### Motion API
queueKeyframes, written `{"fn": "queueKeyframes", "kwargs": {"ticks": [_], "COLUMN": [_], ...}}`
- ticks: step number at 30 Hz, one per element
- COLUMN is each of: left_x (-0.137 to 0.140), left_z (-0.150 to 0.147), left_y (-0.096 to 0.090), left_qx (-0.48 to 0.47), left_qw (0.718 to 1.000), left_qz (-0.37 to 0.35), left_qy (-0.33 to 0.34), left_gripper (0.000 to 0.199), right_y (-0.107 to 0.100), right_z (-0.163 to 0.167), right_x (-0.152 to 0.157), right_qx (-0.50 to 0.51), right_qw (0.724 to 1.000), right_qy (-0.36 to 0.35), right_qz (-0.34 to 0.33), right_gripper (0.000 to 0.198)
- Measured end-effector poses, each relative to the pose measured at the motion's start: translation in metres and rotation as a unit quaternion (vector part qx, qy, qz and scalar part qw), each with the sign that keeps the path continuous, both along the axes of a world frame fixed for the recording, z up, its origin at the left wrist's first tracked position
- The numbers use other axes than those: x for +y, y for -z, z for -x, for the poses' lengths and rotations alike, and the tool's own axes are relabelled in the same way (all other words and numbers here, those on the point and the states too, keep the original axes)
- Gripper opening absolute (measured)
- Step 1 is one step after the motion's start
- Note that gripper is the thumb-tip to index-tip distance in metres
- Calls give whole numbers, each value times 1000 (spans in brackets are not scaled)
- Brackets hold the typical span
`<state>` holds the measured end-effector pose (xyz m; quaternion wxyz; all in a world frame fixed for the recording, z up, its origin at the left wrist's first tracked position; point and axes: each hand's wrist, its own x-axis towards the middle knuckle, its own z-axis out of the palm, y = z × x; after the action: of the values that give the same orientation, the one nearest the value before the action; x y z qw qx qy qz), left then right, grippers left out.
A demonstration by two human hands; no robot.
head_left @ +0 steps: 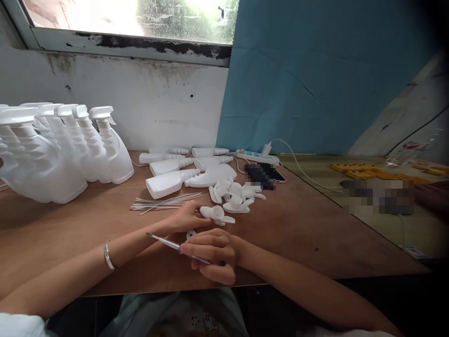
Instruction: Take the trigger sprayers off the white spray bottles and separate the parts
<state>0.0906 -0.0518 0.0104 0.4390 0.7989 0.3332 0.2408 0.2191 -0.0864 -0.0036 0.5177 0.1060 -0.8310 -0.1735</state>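
Observation:
My left hand (187,217) is closed on a white spray trigger head (213,213), its round collar facing up. Closer to me, my right hand (212,257) grips a slim silver screwdriver (168,242), whose thin tip points left, away from the trigger head. A small white ring (191,234) shows between the two hands; whether it lies on the table or is held, I cannot tell. Just beyond my left hand is a loose pile of white trigger heads (236,194). Thin white tubes (154,204) lie beside my left wrist.
Several white bottles without heads (168,184) lie behind the tubes. Assembled spray bottles (112,150) stand upright at the left. A power strip (257,156) and phones (270,173) are at the back. Yellow pieces (372,173) and another person's hand are at the right.

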Motion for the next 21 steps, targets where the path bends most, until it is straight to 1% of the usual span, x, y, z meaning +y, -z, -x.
{"fn": "queueKeyframes", "kwargs": {"ticks": [2,4,5,7,8,9,12,14,18,20,21], "left_x": [0,4,7,13,16,18,24,27,30,31,30], "left_z": [-9,-14,-15,-17,-18,-18,-22,-25,-25,-18,-12], "left_y": [0,2,3,8,10,12,16,19,21,19,17], "left_qx": [4,2,6,28,44,62,97,104,102,101,101], "left_qw": [1000,999,998,992,987,982,969,962,954,947,942], "left_qz": [-8,-39,-60,-106,-133,-159,-215,-239,-265,-292,-309], "left_qy": [15,-11,-33,-69,-79,-82,-76,-82,-96,-92,-83], "left_gripper": [15,12,14,32,38,39,32,34,56,65,67], "right_y": [-1,-2,-3,-3,-3,-3,-3,-4,-7,-8,-9], "right_z": [-2,-4,-4,-4,-4,-4,-4,-4,-3,-3,-4], "right_x": [2,3,3,3,3,3,2,1,1,1,1], "right_qx": [13,-3,-11,-14,-12,-9,-12,-13,-9,-6,-2], "right_qw": [1000,999,999,999,1000,1000,999,999,999,1000,1000], "right_qy": [26,38,38,26,19,10,-3,3,19,19,20], "right_qz": [0,6,11,16,21,26,41,39,24,20,20], "right_gripper": [27,27,27,27,27,28,29,28,27,27,26]}}
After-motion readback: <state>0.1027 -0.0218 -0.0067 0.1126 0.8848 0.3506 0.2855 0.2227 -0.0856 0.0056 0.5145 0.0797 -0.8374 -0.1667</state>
